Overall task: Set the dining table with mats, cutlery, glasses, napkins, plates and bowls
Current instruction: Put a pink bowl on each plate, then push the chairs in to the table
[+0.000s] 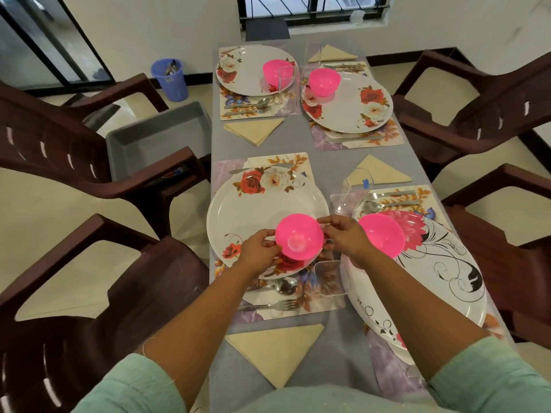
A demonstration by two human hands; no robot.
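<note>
Now your left hand [258, 251] and right hand [346, 238] pinch opposite rims of the pink plastic bowl [299, 240], held over the near edge of the white rose-patterned plate [238, 204]. Lower it level, centre it if you can, then let go with both hands together.

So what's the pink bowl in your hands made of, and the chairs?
The pink bowl, held by the left hand and right hand, looks like glossy, slightly see-through plastic: light glows through its rim. The brown chairs look like moulded plastic too, smooth and shiny with one-piece slotted backs.
</note>
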